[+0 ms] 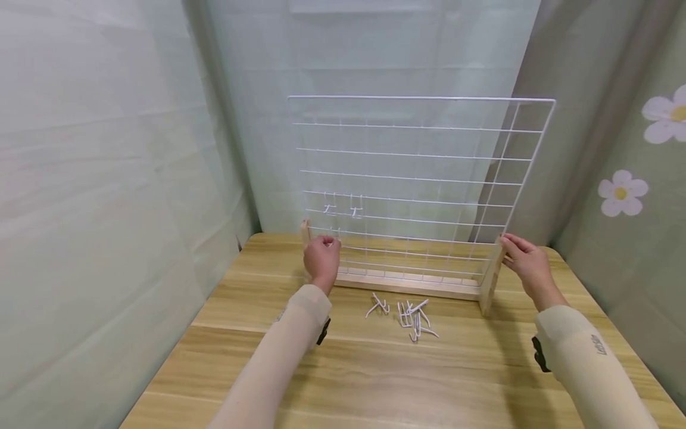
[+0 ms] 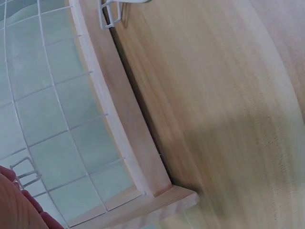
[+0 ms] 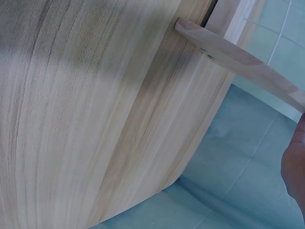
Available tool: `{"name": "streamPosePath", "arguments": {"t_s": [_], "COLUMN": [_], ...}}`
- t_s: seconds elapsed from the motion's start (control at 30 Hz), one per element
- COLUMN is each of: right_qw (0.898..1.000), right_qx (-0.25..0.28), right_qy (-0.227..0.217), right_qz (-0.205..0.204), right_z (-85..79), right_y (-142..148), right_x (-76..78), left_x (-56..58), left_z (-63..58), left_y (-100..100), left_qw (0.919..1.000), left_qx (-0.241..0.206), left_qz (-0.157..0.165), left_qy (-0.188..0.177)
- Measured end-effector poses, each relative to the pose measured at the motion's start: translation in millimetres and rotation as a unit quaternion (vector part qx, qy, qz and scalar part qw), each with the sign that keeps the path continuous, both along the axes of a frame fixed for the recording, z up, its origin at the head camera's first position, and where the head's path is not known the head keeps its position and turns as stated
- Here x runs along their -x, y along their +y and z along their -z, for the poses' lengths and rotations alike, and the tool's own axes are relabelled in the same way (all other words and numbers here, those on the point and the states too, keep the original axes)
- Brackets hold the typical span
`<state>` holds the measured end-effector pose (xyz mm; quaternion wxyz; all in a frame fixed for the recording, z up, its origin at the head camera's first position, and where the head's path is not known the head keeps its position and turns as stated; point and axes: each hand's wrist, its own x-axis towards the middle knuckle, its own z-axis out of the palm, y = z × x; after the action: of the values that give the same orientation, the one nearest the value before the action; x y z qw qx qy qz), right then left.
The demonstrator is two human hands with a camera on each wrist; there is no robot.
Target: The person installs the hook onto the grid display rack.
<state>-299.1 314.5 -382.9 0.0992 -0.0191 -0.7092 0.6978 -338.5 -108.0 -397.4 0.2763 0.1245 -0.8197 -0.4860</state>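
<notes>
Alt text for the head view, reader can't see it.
A person's left hand holds a white wire hook at a standing white wire grid panel, below two hanging white hooks, while the right hand grips the pale wooden side post. Loose white hooks lie on the wood-grain table.

1. Head view: bright, diffuse light; faint glare toward six o'clock on the wood-grain tabletop (image 1: 429, 375); soft shadow near half past four; white wire grid panel (image 1: 423, 179) washed out toward eleven.
2. Left-wrist view: dimmer, soft-edged shadow toward four.
3. Right-wrist view: dim; broad shadow toward eleven.
</notes>
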Motion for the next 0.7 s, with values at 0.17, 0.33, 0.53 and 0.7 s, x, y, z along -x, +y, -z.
{"name": "streamPosePath", "arguments": {"t_s": [0.17,0.33,0.53,0.7], "right_qw": [1.000,0.999,0.998,1.000], "right_qx": [-0.002,-0.039,-0.058,-0.013], "right_qy": [-0.001,-0.020,-0.023,0.000], "right_qz": [0.002,0.011,0.022,0.010], "right_z": [1.4,1.5,1.8,0.1], "right_y": [0.9,-1.3,-2.8,0.3], "right_x": [-0.6,0.0,3.5,4.2], "left_x": [-2.5,-3.9,-4.2,-8.6], "left_z": [4.4,6.5,8.4,11.1], "left_y": [-0.3,-2.0,-4.4,-5.0], "left_qw": [0.9997,0.9994,0.9993,0.9991], "left_qx": [0.011,0.022,0.034,0.036], "left_qz": [0.008,0.002,0.003,0.015], "left_qy": [-0.019,-0.025,-0.014,-0.016]}}
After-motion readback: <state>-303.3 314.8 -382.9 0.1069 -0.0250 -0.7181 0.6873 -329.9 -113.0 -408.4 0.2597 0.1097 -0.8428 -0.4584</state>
